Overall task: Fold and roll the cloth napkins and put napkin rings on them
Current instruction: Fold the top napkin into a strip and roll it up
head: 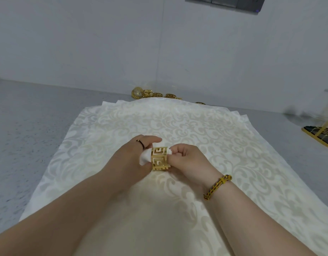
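2 hands meet near the middle of the scene, above a stack of flat damask napkins [196, 126] spread over a grey speckled counter [30, 126]. Between them a rolled white napkin [144, 159] lies left to right, with a gold Greek-key napkin ring [160, 158] around it. The left hand [131, 156] grips the roll's left end, its fingers curled round the cloth and 1 finger stretched over the top toward the ring. A thin black band [140, 143] sits on 1 of its fingers. The right hand [189, 159] is curled tight, its thumb and fingertips pinching the ring's right edge, where a small tip of the cloth pokes out. A braided gold bracelet [217, 186] circles the right wrist. Beyond the far edge of the stack, close to the white wall [85, 43], several spare gold rings [156, 94] lie in a loose row. At the right edge a gold wire rack [320, 133] stands on the counter, partly cut off.
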Tool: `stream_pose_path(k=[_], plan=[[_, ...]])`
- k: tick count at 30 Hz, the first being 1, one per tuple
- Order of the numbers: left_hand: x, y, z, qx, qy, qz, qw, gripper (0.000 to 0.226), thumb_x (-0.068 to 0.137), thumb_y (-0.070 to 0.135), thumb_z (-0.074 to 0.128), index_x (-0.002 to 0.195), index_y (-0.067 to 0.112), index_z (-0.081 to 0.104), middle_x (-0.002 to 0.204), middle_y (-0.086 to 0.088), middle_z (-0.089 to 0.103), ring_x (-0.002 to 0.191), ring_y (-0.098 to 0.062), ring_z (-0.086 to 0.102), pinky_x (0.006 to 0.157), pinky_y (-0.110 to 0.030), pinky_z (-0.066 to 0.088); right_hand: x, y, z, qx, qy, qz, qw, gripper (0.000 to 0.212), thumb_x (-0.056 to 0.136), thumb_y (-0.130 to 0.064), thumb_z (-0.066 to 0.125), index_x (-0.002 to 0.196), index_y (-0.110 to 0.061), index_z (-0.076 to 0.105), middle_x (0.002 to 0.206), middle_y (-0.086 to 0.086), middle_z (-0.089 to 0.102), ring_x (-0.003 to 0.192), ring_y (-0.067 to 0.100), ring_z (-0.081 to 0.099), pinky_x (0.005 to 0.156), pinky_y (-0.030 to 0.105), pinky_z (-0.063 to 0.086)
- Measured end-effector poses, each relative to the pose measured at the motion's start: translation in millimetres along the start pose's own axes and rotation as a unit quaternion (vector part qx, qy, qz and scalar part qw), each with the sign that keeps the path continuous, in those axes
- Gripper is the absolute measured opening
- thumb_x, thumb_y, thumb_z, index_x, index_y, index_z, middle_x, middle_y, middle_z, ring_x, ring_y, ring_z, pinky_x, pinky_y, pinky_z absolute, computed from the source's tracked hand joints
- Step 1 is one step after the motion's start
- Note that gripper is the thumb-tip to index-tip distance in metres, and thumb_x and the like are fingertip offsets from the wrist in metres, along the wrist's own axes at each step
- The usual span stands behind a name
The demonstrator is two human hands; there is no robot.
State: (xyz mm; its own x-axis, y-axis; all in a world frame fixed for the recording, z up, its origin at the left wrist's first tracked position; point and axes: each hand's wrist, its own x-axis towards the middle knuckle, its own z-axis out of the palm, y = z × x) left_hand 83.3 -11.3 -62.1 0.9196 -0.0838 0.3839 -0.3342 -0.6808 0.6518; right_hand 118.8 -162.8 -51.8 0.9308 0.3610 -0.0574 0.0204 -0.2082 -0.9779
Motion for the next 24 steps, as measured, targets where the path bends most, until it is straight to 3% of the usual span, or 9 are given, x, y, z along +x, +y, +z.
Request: stream_pose_path(k=[3,5,6,7,9,12,17,21,24], plan=[[-0.7,4.4,-1.4,0.15,-0.07,0.036,0.986,0.081,0.062,0.046,0.057,0.137,0.037,0.029,0.114,0.025,0.029,0.108,0.005,0.033,0.082,-0.001,0.027,2.1,1.0,2.4,0.015,0.016,-0.016,1.0,0.017,0.076,0.0,0.06,0.065,-0.011,0.054,0.061,0.005,0.053,0.069,0.023,0.055,0.075,0.039,0.05],[0.6,13.1,1.8,0.213,-0.061,0.027,0.975,0.086,0.064,0.061,0.065,0.138,0.037,0.028,0.134,0.022,0.027,0.121,-0.001,0.033,0.089,-0.007,0.027,0.5,0.5,5.6,0.01,0.008,-0.029,1.0,0.009,0.074,-0.001,0.06,0.07,-0.008,0.057,0.072,0.012,0.054,0.074,0.024,0.053,0.073,0.037,0.047],[2.2,15.7,5.0,0.221,-0.041,0.013,0.974,0.078,0.067,0.06,0.066,0.134,0.036,0.035,0.136,0.022,0.032,0.119,-0.003,0.039,0.083,-0.008,0.031,-0.8,-0.2,6.8,0.003,0.006,-0.037,0.999,0.007,0.075,0.0,0.059,0.074,-0.007,0.058,0.075,0.013,0.055,0.073,0.023,0.053,0.07,0.034,0.046],[4.2,16.3,7.8,0.223,-0.011,0.003,0.975,0.065,0.071,0.058,0.065,0.127,0.035,0.043,0.13,0.021,0.042,0.111,-0.005,0.048,0.073,-0.006,0.032,-1.3,-1.0,7.5,-0.001,0.007,-0.044,0.999,0.006,0.073,-0.001,0.059,0.075,-0.006,0.06,0.077,0.013,0.056,0.073,0.022,0.053,0.069,0.034,0.047],[7.9,15.7,9.1,0.241,0.042,-0.012,0.969,0.049,0.073,0.058,0.06,0.113,0.031,0.054,0.1,0.014,0.059,0.089,-0.009,0.058,0.058,-0.006,0.026,-2.3,-4.4,4.7,-0.002,0.016,-0.054,0.998,0.008,0.066,-0.008,0.061,0.074,-0.008,0.061,0.079,0.013,0.058,0.075,0.023,0.055,0.077,0.043,0.05],[7.6,12.7,0.5,0.287,0.022,-0.027,0.957,0.04,0.076,0.055,0.056,0.109,0.032,0.052,0.069,0.016,0.04,0.075,-0.006,0.046,0.054,-0.014,0.029,-2.6,-7.2,-3.4,0.022,0.027,-0.05,0.998,0.009,0.058,-0.017,0.055,0.066,-0.013,0.058,0.077,0.013,0.056,0.076,0.024,0.055,0.087,0.048,0.049],[5.3,9.8,-3.0,0.298,0.033,-0.023,0.954,0.029,0.079,0.05,0.055,0.101,0.032,0.048,0.068,0.013,0.038,0.07,-0.006,0.041,0.053,-0.01,0.023,-3.0,-7.5,-6.4,0.078,0.006,-0.012,0.997,0.007,0.067,-0.007,0.058,0.064,-0.01,0.052,0.076,0.014,0.054,0.077,0.027,0.057,0.086,0.047,0.05],[5.3,10.2,-3.9,0.328,0.077,0.015,0.942,0.028,0.067,0.043,0.069,0.077,0.028,0.048,0.055,0.014,0.029,0.047,-0.005,0.029,0.045,-0.014,0.014,-0.9,-6.6,-8.2,0.141,0.003,0.03,0.99,0.028,0.084,0.005,0.048,0.06,-0.009,0.047,0.057,0.001,0.052,0.054,0.01,0.061,0.071,0.031,0.057],[4.7,5.2,-3.5,0.346,0.055,0.017,0.936,0.03,0.066,0.044,0.07,0.077,0.027,0.047,0.056,0.012,0.035,0.057,-0.012,0.04,0.047,-0.013,0.013,1.1,-4.4,-10.6,0.164,-0.011,0.061,0.984,0.027,0.086,0.004,0.047,0.062,-0.009,0.046,0.055,0.0,0.053,0.058,0.009,0.06,0.068,0.028,0.057]])
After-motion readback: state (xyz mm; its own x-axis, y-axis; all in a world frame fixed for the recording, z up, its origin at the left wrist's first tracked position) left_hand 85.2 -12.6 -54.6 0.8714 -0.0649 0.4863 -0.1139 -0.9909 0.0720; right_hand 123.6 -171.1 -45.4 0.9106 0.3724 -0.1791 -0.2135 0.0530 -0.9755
